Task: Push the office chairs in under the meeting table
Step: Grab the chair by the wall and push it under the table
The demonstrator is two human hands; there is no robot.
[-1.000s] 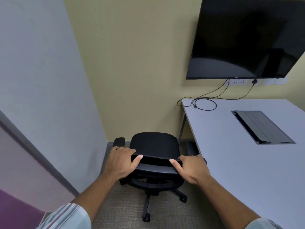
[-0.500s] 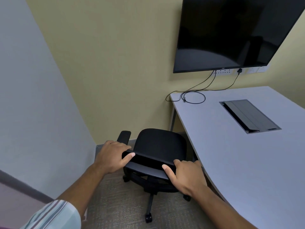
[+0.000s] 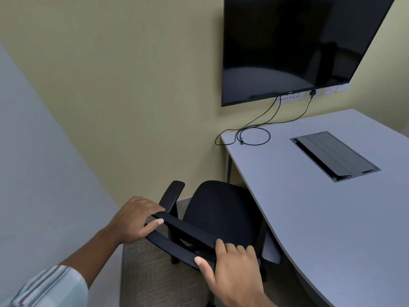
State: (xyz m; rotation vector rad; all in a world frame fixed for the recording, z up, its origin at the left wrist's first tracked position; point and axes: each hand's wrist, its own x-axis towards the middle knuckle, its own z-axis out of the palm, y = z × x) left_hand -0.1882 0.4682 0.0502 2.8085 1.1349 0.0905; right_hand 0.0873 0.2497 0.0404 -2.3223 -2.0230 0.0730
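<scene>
Single head-worn wide-angle view: looks forward and down, close above black office chair back [image 3: 183, 233], facing grey worktop [image 3: 332, 218] and yellow wall [image 3: 132, 85]

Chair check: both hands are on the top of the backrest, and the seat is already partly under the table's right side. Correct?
Nearly. The head view shows both hands, left and right, on the backrest, but the chair sits at the left edge of the table, not the right.

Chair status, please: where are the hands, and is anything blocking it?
Left hand and right hand grip chair backrest. Seat partly under table. Nothing visibly blocking.
</scene>
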